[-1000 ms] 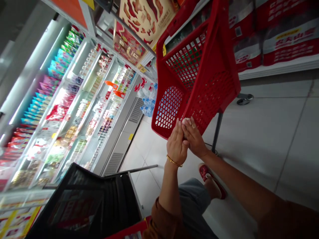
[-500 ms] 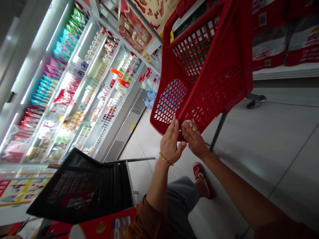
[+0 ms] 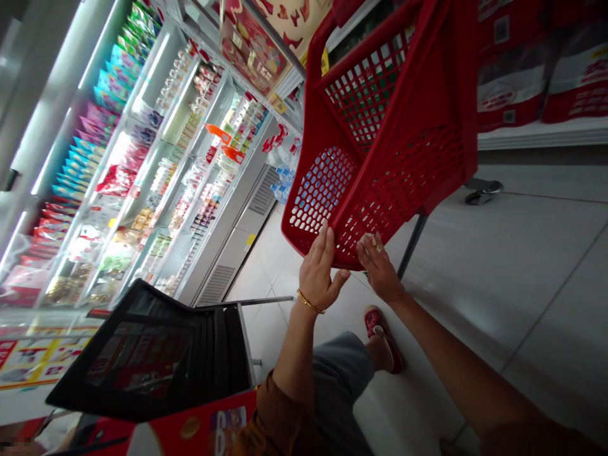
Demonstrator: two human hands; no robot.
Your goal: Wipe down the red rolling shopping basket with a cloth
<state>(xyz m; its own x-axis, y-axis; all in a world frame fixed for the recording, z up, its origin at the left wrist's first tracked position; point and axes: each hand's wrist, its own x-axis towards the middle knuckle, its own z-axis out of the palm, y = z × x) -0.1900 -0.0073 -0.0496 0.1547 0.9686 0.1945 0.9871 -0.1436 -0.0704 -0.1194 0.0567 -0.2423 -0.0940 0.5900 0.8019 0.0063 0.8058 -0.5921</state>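
A red plastic shopping cart basket (image 3: 403, 145) with oval holes stands tilted across the view. My left hand (image 3: 320, 269), a gold bangle at its wrist, lies with fingers outstretched against the basket's lower corner and holds nothing. Just right of it, my right hand (image 3: 381, 271) is at the basket's lower edge. Its bent fingers press on a small crumpled whitish wad (image 3: 369, 243), perhaps tissue or cloth. The fingers hide much of this wad.
A lit refrigerated display (image 3: 142, 190) with packets runs along the left. A black bin-like container (image 3: 156, 354) stands at lower left. Red packages (image 3: 515, 82) fill a shelf at right. Cart wheels (image 3: 484, 191) rest on the tiled floor (image 3: 513, 266).
My right hand has moved right along the basket's edge with the whitish wad, away from my left hand. My left hand stays flat at the corner. The view has shifted slightly.
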